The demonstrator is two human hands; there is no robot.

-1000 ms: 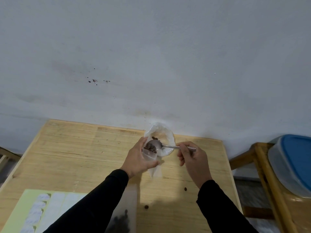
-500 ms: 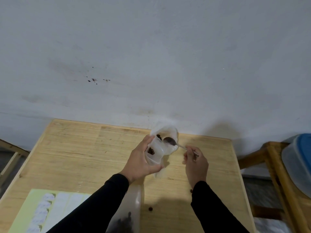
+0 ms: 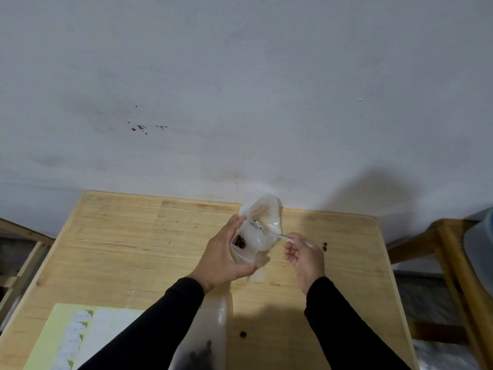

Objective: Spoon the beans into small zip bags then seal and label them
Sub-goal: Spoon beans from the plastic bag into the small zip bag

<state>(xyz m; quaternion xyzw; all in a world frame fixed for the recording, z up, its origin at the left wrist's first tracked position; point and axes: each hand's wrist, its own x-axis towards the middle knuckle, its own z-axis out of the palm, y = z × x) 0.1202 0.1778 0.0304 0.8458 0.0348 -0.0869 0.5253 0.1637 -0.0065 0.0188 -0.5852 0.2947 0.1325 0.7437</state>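
Observation:
My left hand (image 3: 221, 259) grips a small clear zip bag (image 3: 256, 236) above the wooden table (image 3: 133, 236), holding its mouth open. A few dark beans (image 3: 241, 241) lie inside the bag near my fingers. My right hand (image 3: 304, 253) pinches the handle of a metal spoon (image 3: 282, 237). The spoon's bowl is inside the bag's mouth and is blurred. A larger clear bag of beans (image 3: 205, 345) lies near the table's front edge, between my forearms.
A yellow-green label sheet (image 3: 77, 335) lies at the front left. Loose beans sit on the table: two to the right of my right hand (image 3: 324, 246), one at the front (image 3: 242, 334). A wooden stand with a plastic container (image 3: 480, 249) is at the right. A wall is behind.
The spoon, loaded with beans over the bag a second ago, has tipped into the bag's mouth. My left hand has tilted the bag; my right hand has shifted slightly right.

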